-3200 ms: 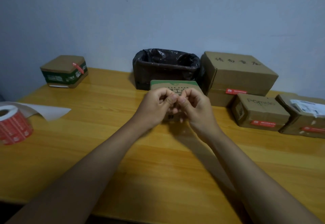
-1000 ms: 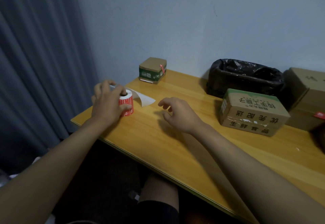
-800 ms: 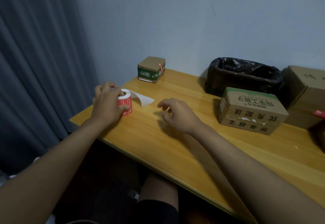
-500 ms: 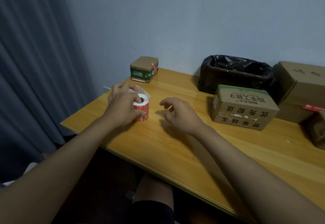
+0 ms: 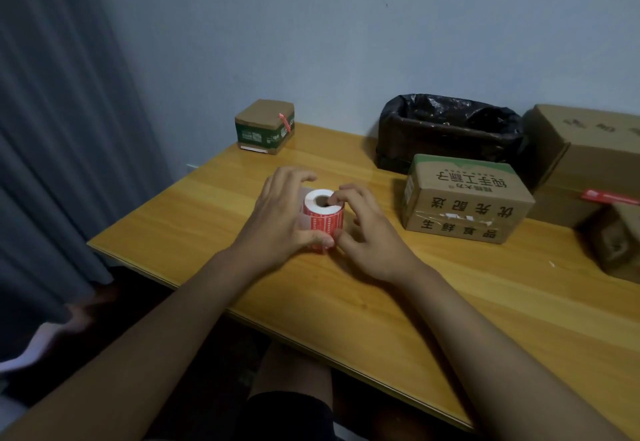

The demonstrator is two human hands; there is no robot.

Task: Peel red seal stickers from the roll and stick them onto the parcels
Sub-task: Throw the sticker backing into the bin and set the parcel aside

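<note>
Wooden table [image 5: 450, 302], item one: sticker roll [image 5: 323, 213], upright, centre. I judge it light, papery; take stickers by a free edge. Left hand [image 5: 282, 218] grips its nine o'clock side; right hand [image 5: 367, 232] pinches its three o'clock rim.

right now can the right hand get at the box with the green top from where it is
Probably yes. The right hand is at the sticker roll, and only bare table lies between it and the green-topped box; nothing blocks that short sideways reach.
</note>
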